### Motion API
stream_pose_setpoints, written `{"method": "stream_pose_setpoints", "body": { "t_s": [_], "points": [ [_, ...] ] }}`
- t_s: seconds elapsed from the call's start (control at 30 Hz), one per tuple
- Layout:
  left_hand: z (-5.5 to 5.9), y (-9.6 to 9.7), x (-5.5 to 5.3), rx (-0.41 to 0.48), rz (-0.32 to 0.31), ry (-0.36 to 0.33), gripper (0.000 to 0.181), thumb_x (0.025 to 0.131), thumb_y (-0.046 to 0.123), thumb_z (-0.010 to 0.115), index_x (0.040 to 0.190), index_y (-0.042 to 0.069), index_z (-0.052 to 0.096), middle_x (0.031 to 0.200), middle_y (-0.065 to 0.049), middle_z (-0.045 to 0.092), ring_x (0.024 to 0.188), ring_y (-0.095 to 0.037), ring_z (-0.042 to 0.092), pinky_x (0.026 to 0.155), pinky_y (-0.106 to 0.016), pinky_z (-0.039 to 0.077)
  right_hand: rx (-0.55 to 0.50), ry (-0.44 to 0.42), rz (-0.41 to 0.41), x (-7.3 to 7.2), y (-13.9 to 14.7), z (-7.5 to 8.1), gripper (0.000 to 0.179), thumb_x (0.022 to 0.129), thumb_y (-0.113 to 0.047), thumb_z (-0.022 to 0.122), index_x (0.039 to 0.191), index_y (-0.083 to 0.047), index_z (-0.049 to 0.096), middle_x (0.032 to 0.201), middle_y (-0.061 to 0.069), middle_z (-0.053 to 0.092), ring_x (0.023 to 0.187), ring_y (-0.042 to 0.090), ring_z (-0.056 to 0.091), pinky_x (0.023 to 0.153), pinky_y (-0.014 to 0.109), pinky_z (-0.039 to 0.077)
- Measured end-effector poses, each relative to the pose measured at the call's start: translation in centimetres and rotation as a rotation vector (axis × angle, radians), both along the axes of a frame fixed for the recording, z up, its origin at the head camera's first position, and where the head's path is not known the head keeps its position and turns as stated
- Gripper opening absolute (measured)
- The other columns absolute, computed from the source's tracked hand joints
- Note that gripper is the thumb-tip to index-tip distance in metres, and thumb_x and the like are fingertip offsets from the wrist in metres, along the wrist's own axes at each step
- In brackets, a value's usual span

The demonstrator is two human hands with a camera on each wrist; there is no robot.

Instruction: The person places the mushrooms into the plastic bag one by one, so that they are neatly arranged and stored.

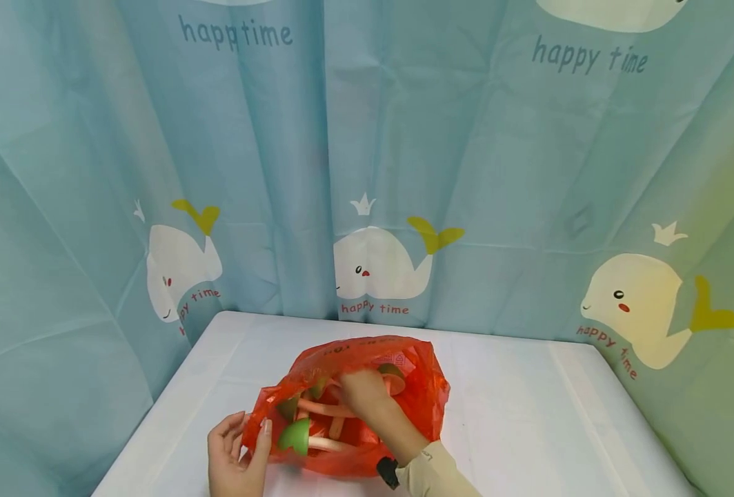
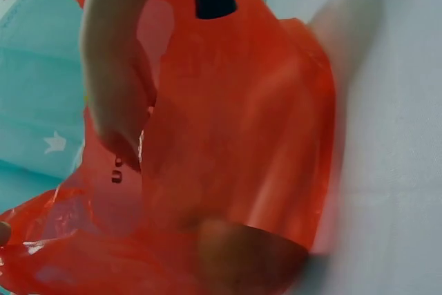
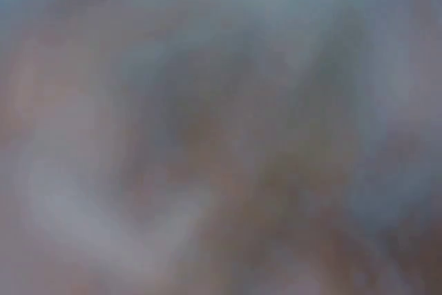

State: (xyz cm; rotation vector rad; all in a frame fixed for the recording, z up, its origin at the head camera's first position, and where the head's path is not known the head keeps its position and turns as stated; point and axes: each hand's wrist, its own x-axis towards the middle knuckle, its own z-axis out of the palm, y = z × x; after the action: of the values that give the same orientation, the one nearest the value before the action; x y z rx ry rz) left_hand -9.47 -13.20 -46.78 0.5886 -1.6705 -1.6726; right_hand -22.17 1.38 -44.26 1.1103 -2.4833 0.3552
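A red plastic bag [image 1: 434, 390] lies on the white table with its mouth spread. Inside it are several mushroom-shaped pieces [image 1: 295, 436] with green caps and pale stems. At the bag's left corner, my left hand [image 1: 233, 459] pinches the rim between thumb and fingers. My right hand [image 1: 362, 388] reaches down into the bag among the pieces, blurred by motion. Its fingers are hidden, so I cannot tell whether they hold a piece. The left wrist view shows the bag's outer side [image 2: 207, 101] with the right hand [image 2: 117, 122] entering its mouth. Only blur fills the right wrist view.
The white table [image 1: 528, 414] extends around the bag, its far edge against a blue-green curtain [image 1: 516, 172] printed with whales. Curtain also hangs along both sides. A dark strap [image 1: 388, 472] sits at the right wrist, close to the bag's near edge.
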Motion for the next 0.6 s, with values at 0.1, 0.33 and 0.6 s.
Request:
{"method": "stream_pose_setpoints", "body": {
  "t_s": [0.1, 0.33, 0.6],
  "points": [
    [-0.4, -0.2, 0.0, 0.007, -0.01, 0.013, 0.049, 0.075, 0.011, 0.068, 0.114, 0.005, 0.04, 0.102, -0.009, 0.051, 0.089, -0.008, 0.05, 0.062, -0.008, 0.043, 0.002, -0.05, -0.145, 0.6, -0.4, 1.3, 0.012, 0.074, -0.023, 0.069, 0.079, -0.016, 0.06, 0.063, -0.006, 0.053, 0.061, 0.012, 0.055, 0.05, 0.023, 0.048],
    [-0.3, -0.3, 0.1, -0.107, -0.037, -0.042, 0.057, 0.073, 0.018, 0.071, 0.121, 0.01, 0.04, 0.109, -0.005, 0.05, 0.098, -0.012, 0.048, 0.072, -0.008, 0.038, -0.091, -0.176, -0.175, 0.3, -1.3, 2.7, 0.018, 0.081, -0.025, 0.061, 0.072, -0.011, 0.054, 0.053, -0.004, 0.041, 0.048, 0.01, 0.044, 0.04, 0.021, 0.037],
    [2.4, 0.6, 1.6, -0.343, -0.043, 0.184, 0.048, 0.071, -0.002, 0.068, 0.115, 0.0, 0.048, 0.108, -0.009, 0.051, 0.103, -0.01, 0.046, 0.084, -0.012, 0.036, -0.098, -0.182, -0.153, 0.3, -1.7, 2.9, 0.04, 0.081, -0.027, 0.061, 0.113, -0.007, 0.049, 0.073, 0.001, 0.053, 0.054, 0.011, 0.051, 0.047, 0.021, 0.045]
  ]
}}
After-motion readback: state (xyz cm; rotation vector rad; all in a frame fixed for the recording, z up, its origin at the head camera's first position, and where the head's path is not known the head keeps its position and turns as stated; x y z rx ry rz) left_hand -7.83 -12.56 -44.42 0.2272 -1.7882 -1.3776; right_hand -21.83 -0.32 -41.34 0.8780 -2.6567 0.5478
